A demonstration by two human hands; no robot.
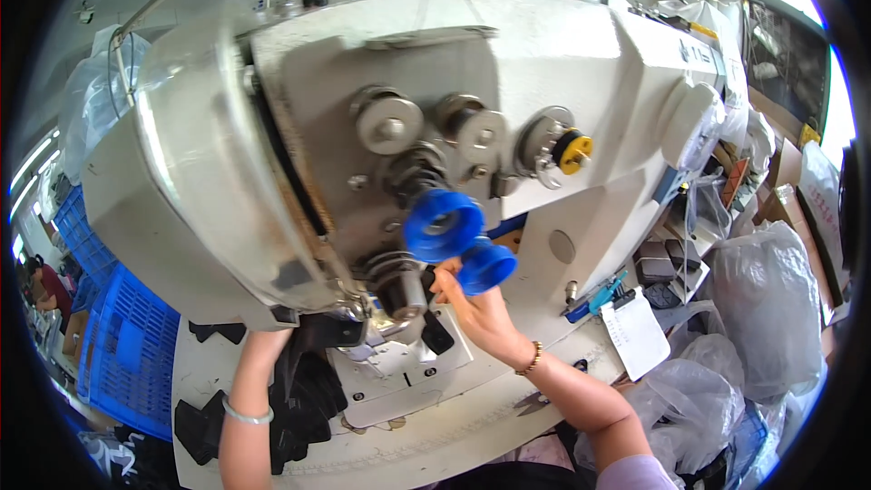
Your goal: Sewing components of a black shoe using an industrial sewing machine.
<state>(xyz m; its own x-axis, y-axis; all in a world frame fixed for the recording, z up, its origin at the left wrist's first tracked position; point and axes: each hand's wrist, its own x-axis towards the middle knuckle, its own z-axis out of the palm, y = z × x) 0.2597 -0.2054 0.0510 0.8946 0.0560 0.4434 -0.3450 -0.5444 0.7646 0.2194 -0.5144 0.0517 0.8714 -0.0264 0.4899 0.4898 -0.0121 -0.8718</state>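
Note:
A large white sewing machine (562, 63) fills the middle, with metal tension discs and two blue knobs (443, 225) on its front. My left hand (269, 342) reaches behind the lower left of the machine head; its fingers are hidden there, beside dark cloth pieces (308, 399). My right hand (479, 316) is under the blue knobs, near the needle area. Its fingers are curled together and partly covered by a knob; what they hold, if anything, cannot be made out. A small black flat piece (438, 332) lies just left of it above the metal plate (399, 390).
Black cut pieces (200, 431) lie on the white table at left. Blue plastic crates (127, 354) stand beyond. Scissors (543, 401), a white notepad (637, 334) and a blue tool (606, 294) lie at right, near clear plastic bags (767, 308). Another person (50, 295) sits far left.

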